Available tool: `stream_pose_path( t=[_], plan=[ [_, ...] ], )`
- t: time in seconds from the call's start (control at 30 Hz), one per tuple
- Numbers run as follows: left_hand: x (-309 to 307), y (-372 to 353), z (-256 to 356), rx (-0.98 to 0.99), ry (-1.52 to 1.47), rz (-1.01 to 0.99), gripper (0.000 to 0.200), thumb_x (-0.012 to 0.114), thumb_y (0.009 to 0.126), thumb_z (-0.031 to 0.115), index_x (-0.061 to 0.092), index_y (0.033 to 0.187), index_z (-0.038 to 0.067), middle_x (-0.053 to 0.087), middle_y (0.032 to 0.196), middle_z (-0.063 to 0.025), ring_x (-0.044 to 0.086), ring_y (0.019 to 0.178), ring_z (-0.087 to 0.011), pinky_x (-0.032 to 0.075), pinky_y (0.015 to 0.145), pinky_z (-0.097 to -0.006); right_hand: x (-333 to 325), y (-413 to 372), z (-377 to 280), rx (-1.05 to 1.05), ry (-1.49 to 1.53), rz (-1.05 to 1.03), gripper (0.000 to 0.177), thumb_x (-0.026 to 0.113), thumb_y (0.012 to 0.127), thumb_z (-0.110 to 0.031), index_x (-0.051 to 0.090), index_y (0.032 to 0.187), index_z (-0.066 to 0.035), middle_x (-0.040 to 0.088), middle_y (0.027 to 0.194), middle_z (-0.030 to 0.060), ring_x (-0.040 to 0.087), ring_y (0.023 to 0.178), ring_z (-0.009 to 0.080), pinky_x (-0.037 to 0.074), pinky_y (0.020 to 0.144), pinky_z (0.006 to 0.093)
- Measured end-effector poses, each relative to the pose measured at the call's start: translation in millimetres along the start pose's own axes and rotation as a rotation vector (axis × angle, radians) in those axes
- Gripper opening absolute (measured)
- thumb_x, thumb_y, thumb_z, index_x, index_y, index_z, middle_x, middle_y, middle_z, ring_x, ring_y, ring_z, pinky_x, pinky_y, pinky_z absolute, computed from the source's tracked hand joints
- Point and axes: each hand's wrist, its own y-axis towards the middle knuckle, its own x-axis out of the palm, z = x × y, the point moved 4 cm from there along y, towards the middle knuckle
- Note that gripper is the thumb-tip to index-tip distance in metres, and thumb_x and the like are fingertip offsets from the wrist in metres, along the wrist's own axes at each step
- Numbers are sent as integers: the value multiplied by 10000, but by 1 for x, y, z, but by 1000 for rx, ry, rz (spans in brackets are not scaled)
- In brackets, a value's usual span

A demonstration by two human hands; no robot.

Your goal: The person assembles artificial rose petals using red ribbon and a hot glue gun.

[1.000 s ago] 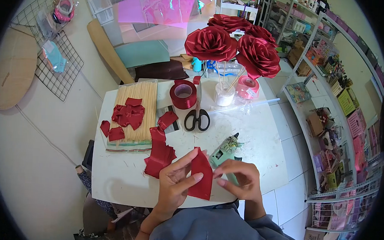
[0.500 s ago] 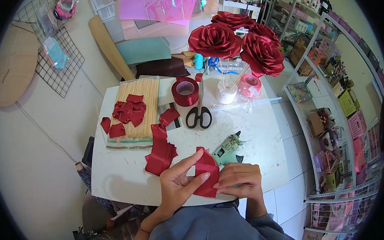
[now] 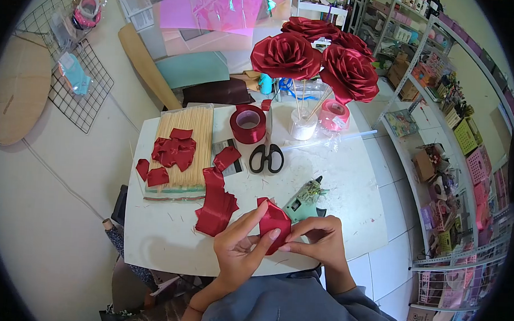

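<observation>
Between both hands, above the table's near edge, is a piece of red satin ribbon (image 3: 275,221). My left hand (image 3: 243,246) pinches its left side between thumb and fingers. On the lower right edge, my right hand (image 3: 316,239) is closed with thumb and fingertips pressed together. The ribbon's lower end looks folded or curled up. Just beyond lies a light green glue gun (image 3: 302,207), partly behind the right hand. Left of my hands sits a stack of cut red ribbon pieces (image 3: 216,207).
Black-handled scissors (image 3: 266,158) lie beside a red ribbon roll (image 3: 248,124). Shaped red petals (image 3: 174,151) rest on a pack of wooden sticks (image 3: 198,120). Red fabric roses (image 3: 287,55) stand in a white holder (image 3: 303,127), near pink tape (image 3: 334,114). Shelves (image 3: 420,110) line the right.
My right hand has turned, bringing its fingertips up at the ribbon's lower right edge. The ribbon's lower end, hanging flat before, is now shorter and rounded.
</observation>
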Motion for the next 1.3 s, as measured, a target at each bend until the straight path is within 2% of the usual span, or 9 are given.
stream_pose_path(
  t=[0.07,0.27,0.67,0.87,1.03,1.2,1.3],
  plan=[
    [-1,0,-1,10,3,4,411,537,735,-113,438,1132,-70,484,1083,-188,528,922,-203,511,744,-280,1,0,2,60,-19,74,138,670,636,76,609,746,20,611,754,101,593,721,141,478,686,249],
    [-4,1,-6,16,32,19,414,544,737,-105,436,1135,-69,476,1095,-182,517,942,-203,503,754,-279,7,1,4,85,-1,111,131,652,659,73,594,767,27,606,776,98,597,749,148,482,722,254],
    [-6,0,-11,-72,-30,39,422,552,739,-94,433,1143,-63,481,1094,-165,519,931,-179,506,727,-257,8,1,10,66,9,154,170,655,654,76,566,787,19,590,787,83,594,750,140,481,712,242],
    [-10,3,-5,-106,-37,-62,465,561,708,-115,427,1150,-64,486,1091,-170,519,947,-186,502,736,-267,7,1,9,53,2,185,276,657,638,99,474,811,-13,555,788,64,592,757,134,490,704,237],
    [-12,4,-3,-14,47,-131,532,583,653,-138,423,1155,-61,479,1106,-177,515,964,-197,503,739,-273,8,1,8,60,26,179,299,655,639,104,449,818,-19,550,775,62,593,779,139,498,700,249],
    [-12,4,-4,-35,29,-114,535,572,657,-149,417,1161,-58,469,1122,-175,509,975,-200,505,736,-272,8,1,7,66,7,178,302,655,640,104,449,822,-20,559,788,72,598,779,150,498,695,259],
    [-14,4,-7,-43,-13,-56,545,562,664,-153,390,1175,-69,448,1142,-178,495,995,-207,509,734,-275,11,3,4,96,79,194,286,639,661,96,453,849,-12,565,789,84,592,801,157,481,731,273]
  ],
)
